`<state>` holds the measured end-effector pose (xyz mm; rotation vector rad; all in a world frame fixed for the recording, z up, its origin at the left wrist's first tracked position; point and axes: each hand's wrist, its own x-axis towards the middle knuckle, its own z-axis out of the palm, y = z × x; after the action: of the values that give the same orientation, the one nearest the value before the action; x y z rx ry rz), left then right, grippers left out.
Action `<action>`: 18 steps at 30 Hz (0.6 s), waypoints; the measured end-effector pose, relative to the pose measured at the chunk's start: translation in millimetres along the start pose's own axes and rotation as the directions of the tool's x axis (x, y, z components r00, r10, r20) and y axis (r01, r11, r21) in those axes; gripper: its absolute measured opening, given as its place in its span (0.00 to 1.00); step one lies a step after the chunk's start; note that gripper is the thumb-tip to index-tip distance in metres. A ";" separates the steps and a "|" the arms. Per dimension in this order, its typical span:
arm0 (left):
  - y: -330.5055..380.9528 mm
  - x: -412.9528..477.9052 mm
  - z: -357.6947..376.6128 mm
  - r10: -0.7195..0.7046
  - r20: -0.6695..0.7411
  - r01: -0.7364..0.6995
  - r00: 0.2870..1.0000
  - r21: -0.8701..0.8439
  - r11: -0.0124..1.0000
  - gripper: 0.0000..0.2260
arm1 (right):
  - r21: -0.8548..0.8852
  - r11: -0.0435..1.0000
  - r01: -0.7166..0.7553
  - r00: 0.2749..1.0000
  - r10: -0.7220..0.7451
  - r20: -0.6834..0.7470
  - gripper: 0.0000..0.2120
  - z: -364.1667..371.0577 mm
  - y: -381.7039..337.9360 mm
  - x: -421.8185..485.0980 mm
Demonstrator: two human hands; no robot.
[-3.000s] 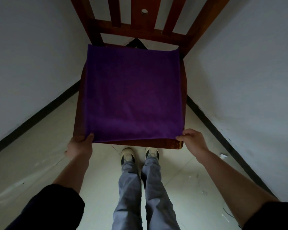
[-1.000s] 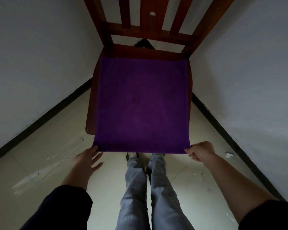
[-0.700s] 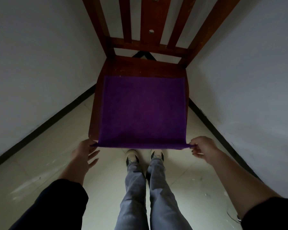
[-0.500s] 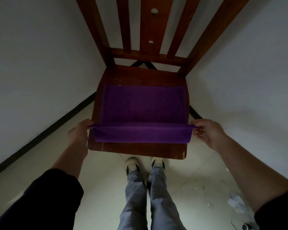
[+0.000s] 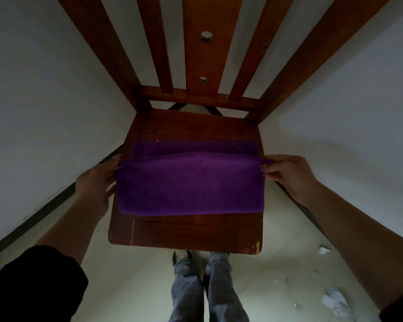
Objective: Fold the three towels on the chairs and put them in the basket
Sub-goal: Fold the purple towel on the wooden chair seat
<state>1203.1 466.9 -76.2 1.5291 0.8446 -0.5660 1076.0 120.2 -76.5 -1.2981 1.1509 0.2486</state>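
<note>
A purple towel (image 5: 191,184) lies on the seat of a brown wooden chair (image 5: 186,231), doubled over itself, with its near half carried toward the chair back. A strip of the lower layer shows beyond the folded edge. My left hand (image 5: 96,182) pinches the left corner of the lifted edge. My right hand (image 5: 289,175) pinches the right corner. The basket and the other towels are out of view.
The chair stands in a corner between two white walls (image 5: 33,112) with dark skirting. Its slatted back (image 5: 207,54) rises ahead. My legs and shoes (image 5: 203,282) are under the seat's front edge. Crumpled paper scraps (image 5: 335,300) lie on the floor at right.
Both hands lifted the towel's near edge off the front of the seat and carried it toward the chair back, folding the towel nearly in half. The view moved closer to the chair.
</note>
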 end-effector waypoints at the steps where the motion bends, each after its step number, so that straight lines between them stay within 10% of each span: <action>1: 1.5 5.5 1.3 0.005 0.004 -0.005 1.000 0.012 1.000 0.05 | -0.032 1.000 0.000 1.000 -0.001 -0.011 0.13 1.0 -1.7 5.8; 18: -5.0 35.3 23.7 0.092 -0.020 -0.087 0.996 0.175 0.981 0.03 | -0.227 0.974 0.028 0.975 -0.077 -0.208 0.15 22.6 4.5 49.1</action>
<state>1223.6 450.1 -109.9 1.7293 0.7591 -0.5648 1107.6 119.3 -120.6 -1.5818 1.2976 0.2049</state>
